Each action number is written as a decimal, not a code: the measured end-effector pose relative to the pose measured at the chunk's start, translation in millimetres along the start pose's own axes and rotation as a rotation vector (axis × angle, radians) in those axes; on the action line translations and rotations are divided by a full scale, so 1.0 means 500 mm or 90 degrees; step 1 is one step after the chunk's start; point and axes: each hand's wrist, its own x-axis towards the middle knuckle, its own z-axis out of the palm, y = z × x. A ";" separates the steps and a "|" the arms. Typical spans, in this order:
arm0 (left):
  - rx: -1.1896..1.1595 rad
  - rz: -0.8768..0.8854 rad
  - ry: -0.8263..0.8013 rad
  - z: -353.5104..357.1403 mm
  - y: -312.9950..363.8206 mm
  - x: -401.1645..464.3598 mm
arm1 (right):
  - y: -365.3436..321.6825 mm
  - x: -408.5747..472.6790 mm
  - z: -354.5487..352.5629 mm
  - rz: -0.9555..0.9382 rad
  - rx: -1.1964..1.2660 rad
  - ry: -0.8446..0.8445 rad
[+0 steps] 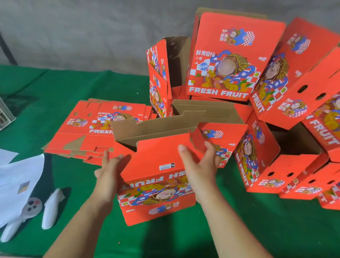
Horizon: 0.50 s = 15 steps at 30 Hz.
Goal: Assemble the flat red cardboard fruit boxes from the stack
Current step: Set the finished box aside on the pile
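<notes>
Currently, with the left hand [110,168] flat against the side of the half-formed red printed cardboard box [157,169] between both hands, and the right hand [200,164] gripping its end flap, fold each flap squarely along its crease.

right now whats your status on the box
Left hand flat against box side, right hand grips the end flap. Box half folded, top flaps open. Flat stack waiting behind; nothing in the way.

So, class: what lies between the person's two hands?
In the head view, the half-folded red box sits between the left hand and the right hand, which touch its opposite sides.
</notes>
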 end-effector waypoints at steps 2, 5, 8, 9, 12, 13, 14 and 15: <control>-0.036 0.000 -0.004 -0.004 -0.003 -0.005 | 0.001 -0.009 0.020 -0.019 -0.027 -0.005; -0.050 0.048 -0.071 -0.004 -0.010 -0.018 | -0.011 -0.008 0.040 -0.028 -0.036 -0.015; -0.025 0.075 -0.022 -0.008 -0.011 -0.026 | -0.017 -0.003 0.054 -0.048 -0.091 -0.044; -0.010 0.072 -0.001 -0.012 -0.009 -0.026 | -0.019 -0.004 0.058 -0.057 -0.108 -0.063; 0.013 0.052 0.020 -0.018 -0.003 -0.026 | -0.032 -0.010 0.067 -0.084 -0.131 -0.105; 0.022 0.058 0.023 -0.013 -0.001 -0.034 | -0.037 -0.015 0.073 -0.091 -0.144 -0.109; 0.044 0.073 0.018 -0.002 0.001 -0.046 | -0.044 -0.026 0.082 -0.095 -0.158 -0.115; 0.072 0.094 0.009 0.016 0.001 -0.063 | -0.050 -0.039 0.093 -0.093 -0.173 -0.125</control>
